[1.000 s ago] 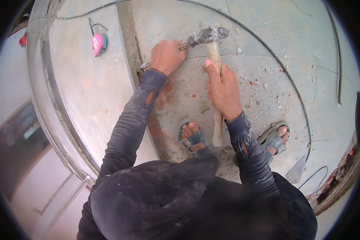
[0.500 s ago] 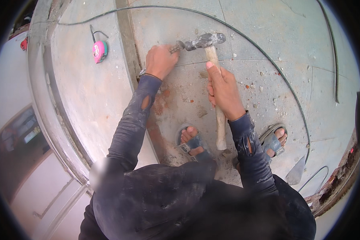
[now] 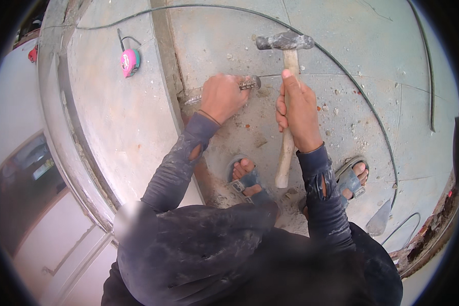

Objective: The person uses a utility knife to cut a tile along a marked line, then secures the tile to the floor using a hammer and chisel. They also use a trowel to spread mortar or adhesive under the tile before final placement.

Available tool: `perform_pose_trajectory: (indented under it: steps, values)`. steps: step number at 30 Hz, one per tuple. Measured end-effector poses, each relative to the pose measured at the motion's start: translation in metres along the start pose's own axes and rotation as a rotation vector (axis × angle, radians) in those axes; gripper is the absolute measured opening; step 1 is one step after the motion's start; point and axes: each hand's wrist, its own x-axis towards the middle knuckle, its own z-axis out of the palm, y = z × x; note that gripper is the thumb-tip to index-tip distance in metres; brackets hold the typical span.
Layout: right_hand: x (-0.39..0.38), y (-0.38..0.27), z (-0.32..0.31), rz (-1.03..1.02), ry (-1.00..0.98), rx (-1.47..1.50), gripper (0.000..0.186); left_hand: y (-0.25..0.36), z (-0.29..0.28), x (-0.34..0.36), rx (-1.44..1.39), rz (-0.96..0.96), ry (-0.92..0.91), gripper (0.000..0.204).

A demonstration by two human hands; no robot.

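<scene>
My left hand is closed round a ribbed steel chisel. Its blunt struck end points right, and its other end reaches left toward the foot of the raised ledge. In my right hand is a hammer, gripped by its pale wooden handle with the thumb lying along it. The grey, dust-covered hammer head is up and to the right of the chisel, apart from it. Part of the chisel is hidden inside my left fist.
A pink and teal tape measure lies on the ledge. One dark cable arcs across the floor, another lies far right. Rubble bits are scattered about. A trowel-like blade rests right of my sandalled feet.
The hammer head has moved away from the chisel's end, rightward and slightly farther off. My left hand has shifted right and nearer with the chisel, whose left end now shows.
</scene>
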Motion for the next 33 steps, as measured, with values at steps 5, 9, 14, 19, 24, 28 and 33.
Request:
perform_pose_trajectory:
  steps: [5, 9, 14, 19, 24, 28, 33]
  values:
    - [0.001, -0.017, -0.017, -0.054, 0.079, 0.117, 0.043, 0.002, 0.001, -0.006, 0.025, 0.136, -0.043, 0.023]
    - [0.0, -0.02, -0.019, -0.067, 0.082, 0.133, 0.043, -0.028, -0.002, 0.014, 0.102, 0.142, -0.021, 0.023]
    - [-0.002, -0.012, -0.019, -0.076, 0.12, 0.144, 0.044, -0.035, 0.001, 0.018, 0.078, 0.116, -0.048, 0.025]
    - [0.002, -0.013, -0.033, -0.164, 0.168, 0.152, 0.045, -0.033, 0.003, 0.019, 0.071, 0.086, -0.06, 0.026]
    - [0.002, -0.017, -0.036, -0.185, 0.202, 0.19, 0.045, -0.037, 0.005, 0.019, 0.056, 0.094, -0.094, 0.025]
    - [-0.002, 0.001, -0.02, -0.228, 0.23, 0.213, 0.044, -0.037, 0.005, 0.021, 0.062, 0.086, -0.064, 0.025]
    - [-0.005, 0.029, 0.007, 0.104, -0.007, 0.01, 0.041, -0.036, -0.001, 0.028, 0.032, 0.024, -0.103, 0.026]
